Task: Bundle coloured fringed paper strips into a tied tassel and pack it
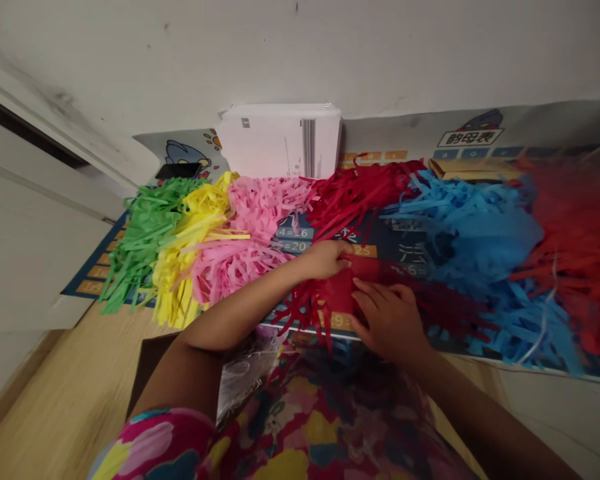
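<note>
A red fringed tissue paper (337, 293) lies across the table's front edge, its cut strips spreading to the left and right. My left hand (327, 259) pinches its upper edge, with the fingers closed. Lower and to the right, my right hand (390, 317) has its thumb and bent fingers around the paper's plain middle part. Just behind my hands lies another bunch of red paper strips (360, 190). Pink fringed paper (235, 267) sits left of my left forearm, and blue fringed paper (495, 233) is to the right of my right hand.
Yellow (193, 247) and green fringed paper (147, 233) lie at the left. More red-orange fringe (580, 260) covers the right end. A white stack with a barcode label (280, 143) and a black phone (179, 171) stand near the wall. A printed mat (93, 270) covers the table.
</note>
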The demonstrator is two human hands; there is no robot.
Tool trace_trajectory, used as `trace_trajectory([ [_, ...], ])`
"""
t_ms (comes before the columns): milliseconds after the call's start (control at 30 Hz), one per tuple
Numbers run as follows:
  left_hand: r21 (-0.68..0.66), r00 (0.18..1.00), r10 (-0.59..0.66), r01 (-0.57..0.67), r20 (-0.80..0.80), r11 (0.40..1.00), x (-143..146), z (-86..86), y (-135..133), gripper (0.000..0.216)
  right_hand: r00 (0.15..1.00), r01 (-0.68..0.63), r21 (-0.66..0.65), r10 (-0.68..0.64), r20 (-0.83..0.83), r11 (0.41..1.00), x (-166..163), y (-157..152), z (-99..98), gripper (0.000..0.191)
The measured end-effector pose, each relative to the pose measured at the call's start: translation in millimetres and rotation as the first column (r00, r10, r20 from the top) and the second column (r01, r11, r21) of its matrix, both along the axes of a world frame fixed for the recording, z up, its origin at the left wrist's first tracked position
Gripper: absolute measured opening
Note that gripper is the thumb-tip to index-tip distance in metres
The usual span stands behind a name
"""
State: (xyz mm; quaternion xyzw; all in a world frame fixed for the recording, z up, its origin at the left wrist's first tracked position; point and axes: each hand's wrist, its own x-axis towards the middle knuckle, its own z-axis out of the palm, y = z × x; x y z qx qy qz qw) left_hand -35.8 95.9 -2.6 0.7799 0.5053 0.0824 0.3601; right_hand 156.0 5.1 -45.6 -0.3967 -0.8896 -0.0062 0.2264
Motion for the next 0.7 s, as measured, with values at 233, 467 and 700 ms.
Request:
trace_trajectory([
  [233, 0.481, 0.969, -0.171, 0.238, -0.179, 0.844, 18, -1.1, -94, 0.073, 1.000, 0.002, 0.067, 0.000, -0.025, 0.998, -4, 8, 2.5, 0.016],
  [467, 0.576, 0.988, -0.018, 0.106, -0.156, 0.810, -19, -40.1, -102, 0.034, 0.991, -0.125, -0.088, 0.119, -0.068, 0.988, 23, 27, -2.7, 0.024],
  [700, 0.483, 0.997, -0.073, 0.062, 0.004, 0.873, -39, -15.7, -85, 0.018, 0.994, -0.100, -0.377, 0.074, -0.084, 0.921, 52, 47, 9.5, 0.023],
])
